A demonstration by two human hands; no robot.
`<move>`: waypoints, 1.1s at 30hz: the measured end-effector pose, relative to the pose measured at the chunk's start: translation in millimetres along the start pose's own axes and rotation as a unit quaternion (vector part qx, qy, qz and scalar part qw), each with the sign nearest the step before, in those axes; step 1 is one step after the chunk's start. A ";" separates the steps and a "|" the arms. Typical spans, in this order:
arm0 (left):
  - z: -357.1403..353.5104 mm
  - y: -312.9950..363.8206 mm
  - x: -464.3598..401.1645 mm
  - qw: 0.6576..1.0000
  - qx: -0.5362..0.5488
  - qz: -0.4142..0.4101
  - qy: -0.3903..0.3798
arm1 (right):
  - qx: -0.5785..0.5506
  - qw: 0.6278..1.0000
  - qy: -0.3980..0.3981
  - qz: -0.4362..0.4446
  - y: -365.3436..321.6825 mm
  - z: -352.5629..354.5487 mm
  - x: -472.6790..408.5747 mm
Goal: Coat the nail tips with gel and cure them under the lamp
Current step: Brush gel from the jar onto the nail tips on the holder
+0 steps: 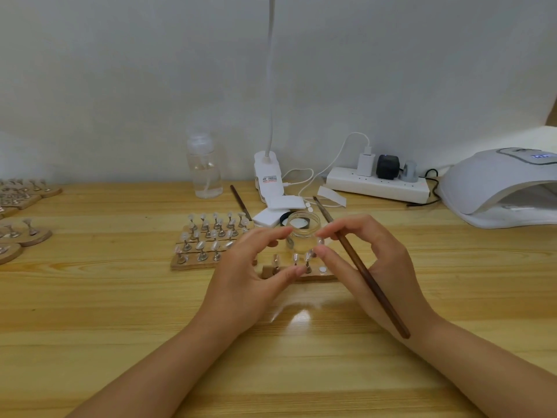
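Left hand point(250, 267) fingers curled beside glass jar point(303, 233), holding nothing discernible, right hand point(367, 260) pinched brush point(367, 279), clip-lamp label point(269, 179) unreadable

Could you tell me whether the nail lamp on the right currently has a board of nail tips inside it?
No, the opening of the nail lamp shows only its bare base, and the board lies between the hands.

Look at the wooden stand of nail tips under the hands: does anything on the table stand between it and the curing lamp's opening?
Nothing visible blocks it. From the stand rightward to the curing lamp the table is bare; only the brush in the right hand crosses above that path.
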State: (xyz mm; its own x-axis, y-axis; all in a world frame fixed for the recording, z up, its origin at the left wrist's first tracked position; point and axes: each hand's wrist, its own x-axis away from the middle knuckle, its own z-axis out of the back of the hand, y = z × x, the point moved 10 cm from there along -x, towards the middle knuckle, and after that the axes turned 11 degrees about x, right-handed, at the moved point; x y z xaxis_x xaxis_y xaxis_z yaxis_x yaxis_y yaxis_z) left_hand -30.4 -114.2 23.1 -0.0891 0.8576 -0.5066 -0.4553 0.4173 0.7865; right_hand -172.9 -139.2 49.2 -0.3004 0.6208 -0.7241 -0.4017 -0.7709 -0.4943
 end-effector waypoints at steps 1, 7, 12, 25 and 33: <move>-1.1 -2.6 -0.1 1.000 -0.003 0.008 -0.005 | 0.004 1.000 0.002 -0.004 4.0 2.8 -1.6; -6.8 -9.3 2.1 0.999 -0.027 0.020 -0.034 | 0.072 0.996 -0.055 0.010 17.3 -2.7 -5.0; -7.6 -9.1 2.6 0.999 -0.033 0.009 -0.037 | 0.088 0.992 -0.089 0.020 16.9 -11.2 -2.7; -7.8 -23.2 2.5 0.998 -0.021 0.041 -0.039 | 0.107 0.988 -0.111 0.018 16.4 -14.5 -2.7; -8.3 -22.9 3.0 0.998 -0.017 0.046 -0.041 | 0.085 0.991 -0.104 -0.021 30.4 0.1 -7.4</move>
State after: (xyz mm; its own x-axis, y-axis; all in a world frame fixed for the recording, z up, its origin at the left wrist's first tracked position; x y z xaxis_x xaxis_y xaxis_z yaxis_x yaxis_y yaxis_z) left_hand -27.6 -123.7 0.6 -0.0596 0.9146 -0.4000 -0.4777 0.3257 0.8159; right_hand -183.0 -167.2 39.6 -0.4458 0.6809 -0.5811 -0.5525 -0.7201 -0.4198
